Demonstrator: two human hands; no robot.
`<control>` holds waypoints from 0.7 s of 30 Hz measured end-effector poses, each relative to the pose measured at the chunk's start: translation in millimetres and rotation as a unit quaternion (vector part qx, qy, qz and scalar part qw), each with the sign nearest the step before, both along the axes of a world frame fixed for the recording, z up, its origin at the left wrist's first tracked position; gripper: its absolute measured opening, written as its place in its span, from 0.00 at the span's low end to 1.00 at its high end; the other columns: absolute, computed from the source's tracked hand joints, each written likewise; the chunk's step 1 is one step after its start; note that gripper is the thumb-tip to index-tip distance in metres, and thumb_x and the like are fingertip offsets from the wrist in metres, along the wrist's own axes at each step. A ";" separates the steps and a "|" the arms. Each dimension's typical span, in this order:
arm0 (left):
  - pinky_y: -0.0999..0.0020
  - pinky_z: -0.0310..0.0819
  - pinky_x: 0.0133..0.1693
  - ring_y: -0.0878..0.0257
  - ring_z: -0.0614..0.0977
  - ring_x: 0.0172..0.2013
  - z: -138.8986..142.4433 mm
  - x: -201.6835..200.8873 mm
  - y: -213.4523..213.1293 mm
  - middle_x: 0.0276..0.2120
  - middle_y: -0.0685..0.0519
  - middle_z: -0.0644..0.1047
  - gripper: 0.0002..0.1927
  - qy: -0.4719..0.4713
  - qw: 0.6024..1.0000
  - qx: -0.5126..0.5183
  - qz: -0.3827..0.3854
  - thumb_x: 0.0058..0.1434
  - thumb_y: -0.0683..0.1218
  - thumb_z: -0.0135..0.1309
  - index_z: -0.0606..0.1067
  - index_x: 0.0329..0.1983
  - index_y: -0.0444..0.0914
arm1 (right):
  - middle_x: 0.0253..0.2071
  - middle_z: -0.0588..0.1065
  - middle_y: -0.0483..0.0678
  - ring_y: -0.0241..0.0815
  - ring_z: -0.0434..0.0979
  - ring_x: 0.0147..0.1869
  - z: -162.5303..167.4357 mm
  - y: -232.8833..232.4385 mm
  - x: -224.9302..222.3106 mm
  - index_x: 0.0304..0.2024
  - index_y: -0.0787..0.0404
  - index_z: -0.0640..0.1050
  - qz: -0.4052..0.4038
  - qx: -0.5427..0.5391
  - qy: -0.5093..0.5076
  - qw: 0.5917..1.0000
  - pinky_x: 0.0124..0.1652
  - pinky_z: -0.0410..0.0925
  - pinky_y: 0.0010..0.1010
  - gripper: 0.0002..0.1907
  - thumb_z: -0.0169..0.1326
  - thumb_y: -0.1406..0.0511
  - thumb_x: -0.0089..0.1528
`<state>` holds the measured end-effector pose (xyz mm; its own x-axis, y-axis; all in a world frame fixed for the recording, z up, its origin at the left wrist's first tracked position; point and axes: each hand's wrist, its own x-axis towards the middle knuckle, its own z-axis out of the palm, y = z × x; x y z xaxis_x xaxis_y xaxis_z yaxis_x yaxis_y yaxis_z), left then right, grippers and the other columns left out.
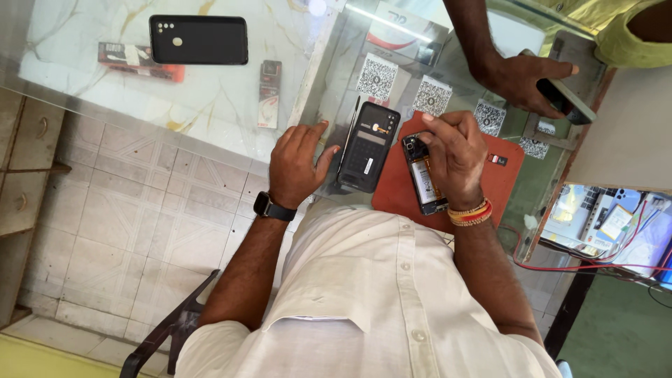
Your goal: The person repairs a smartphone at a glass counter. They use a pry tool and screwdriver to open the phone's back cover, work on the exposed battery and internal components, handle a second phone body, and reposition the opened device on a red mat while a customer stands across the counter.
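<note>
My right hand (455, 155), with bead bracelets at the wrist, grips the top of an opened phone (425, 183) whose back is off and whose battery shows. That phone lies on an orange-red mat (507, 183). My left hand (297, 162), with a black watch on its wrist, rests flat with fingers spread on the glass counter (210, 98). Just right of it lies a black phone back shell (367, 147), inner side up, with a thin dark tool (348, 136) along its left edge.
Another person's hand (521, 80) at the top right holds a phone (563, 98). A black cased phone (198, 40), a red box (140, 61) and a small packet (269, 91) lie on the counter. Square code cards (376, 77) sit beyond the mat. Red wires (581, 266) run right.
</note>
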<state>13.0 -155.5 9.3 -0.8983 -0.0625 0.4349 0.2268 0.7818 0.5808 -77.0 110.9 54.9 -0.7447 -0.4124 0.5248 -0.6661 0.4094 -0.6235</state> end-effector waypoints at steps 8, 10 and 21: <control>0.58 0.74 0.43 0.51 0.79 0.41 -1.6 -2.6 0.8 0.38 0.46 0.77 0.20 -0.009 1.000 -0.013 -0.005 0.63 0.45 0.65 0.77 0.54 0.31 | 0.46 0.74 0.53 0.42 0.76 0.44 -2.7 4.3 -1.6 0.65 0.57 0.73 0.023 -0.019 -0.016 0.999 0.43 0.72 0.30 0.26 0.59 0.78 0.67; 0.57 0.73 0.43 0.51 0.78 0.41 -1.3 -3.2 1.1 0.38 0.46 0.77 0.20 -0.007 1.000 -0.015 -0.004 0.63 0.45 0.65 0.77 0.54 0.31 | 0.46 0.75 0.53 0.42 0.77 0.45 -2.4 6.1 -2.1 0.67 0.57 0.72 0.019 -0.026 -0.036 0.999 0.44 0.73 0.31 0.27 0.55 0.80 0.67; 0.57 0.73 0.43 0.51 0.78 0.41 0.0 -3.5 1.0 0.38 0.46 0.77 0.19 -0.014 1.000 -0.016 -0.005 0.63 0.45 0.65 0.77 0.53 0.32 | 0.50 0.78 0.55 0.47 0.81 0.54 -4.5 7.6 -1.7 0.71 0.62 0.66 0.037 -0.032 -0.028 0.998 0.52 0.74 0.36 0.31 0.49 0.81 0.65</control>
<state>9.6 -154.4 9.3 -0.9106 -0.0405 0.4113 0.2182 0.7981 0.5616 -78.7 118.6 50.5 -0.7426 -0.4347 0.5095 -0.6559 0.3185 -0.6844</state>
